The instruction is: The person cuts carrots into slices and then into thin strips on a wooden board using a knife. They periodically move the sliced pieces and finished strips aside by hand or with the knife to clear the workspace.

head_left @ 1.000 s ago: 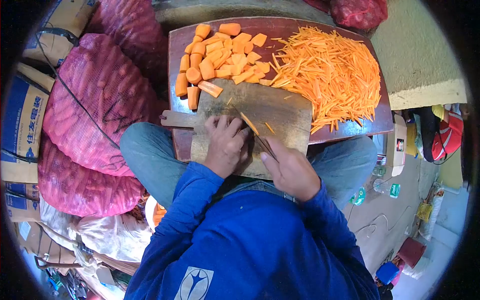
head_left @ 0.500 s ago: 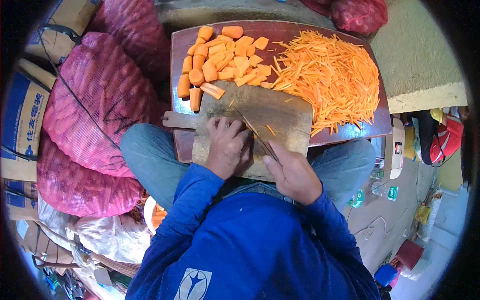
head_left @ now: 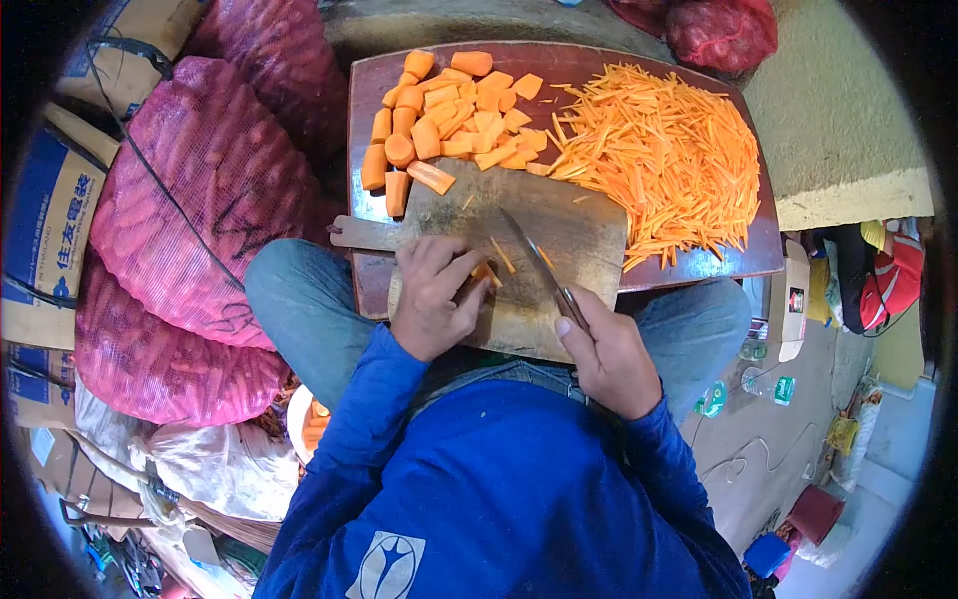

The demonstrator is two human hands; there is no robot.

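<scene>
A short carrot piece [head_left: 483, 274], mostly hidden by fingers, sits near the middle of a worn wooden cutting board [head_left: 584, 215]. The left hand [head_left: 434, 295] curls over it, fingertips bent and thumb tucked below, holding it against the wood. The piece looks light, firm and stiff, likely damp and a little slippery on its cut faces; the safest hold seems to be from above and behind, fingertips drawn back from the exposed end. One thin carrot strip [head_left: 503, 256] lies loose just beside it, a sliver that would probably bend or snap under pressure.

The right hand [head_left: 614, 354] grips a knife [head_left: 539, 262] closed-fisted by its handle, the best place to hold it, with the thumb laid along the side. The narrow blade points away from the body, apart from the held piece. Another strip lies right by the blade; whether they touch cannot be told.

Beyond the board, blunt carrot chunks [head_left: 424, 139] crowd the left of a reddish-brown table [head_left: 374, 290], while a broad heap of carrot shreds [head_left: 664, 165] covers the right, limber and easily scattered by the look of it. The person sits cross-legged in blue sleeves and jeans. Bulging pink mesh sacks [head_left: 200, 210] lean close by on the left, near printed cardboard boxes [head_left: 72, 225].
</scene>
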